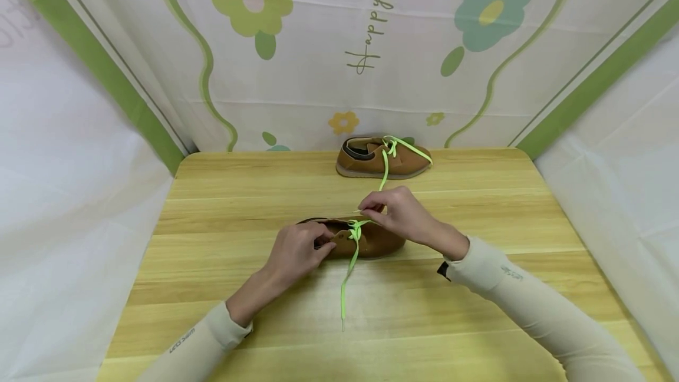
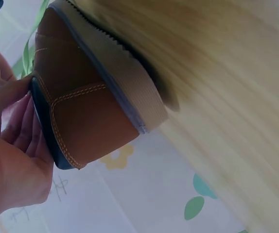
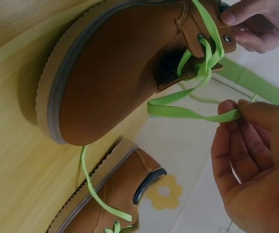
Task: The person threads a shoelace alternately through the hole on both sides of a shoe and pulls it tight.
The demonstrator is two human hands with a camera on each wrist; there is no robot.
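A brown leather shoe (image 1: pixel 384 241) lies sole-down on the table, toe to the right. Its bright green shoelace (image 3: pixel 188 112) runs through some eyelets, and one loose end trails toward the table's front. My left hand (image 1: pixel 299 249) pinches the near eyelet flap by the shoe's opening; an eyelet without lace shows beside the fingertips in the right wrist view. Between thumb and index finger, my right hand (image 3: pixel 256 160) holds the other part of the lace above the far side of the shoe. In the left wrist view the shoe's heel (image 2: pixel 93 121) is close by.
Behind, against the printed cloth backdrop (image 1: pixel 329 87), stands a second brown shoe (image 1: pixel 356 167) with green lace tied at its top; one lace end drapes over its toe and another hangs onto the wooden table (image 1: pixel 239 181). White cloth walls (image 1: pixel 63 152) flank both sides.
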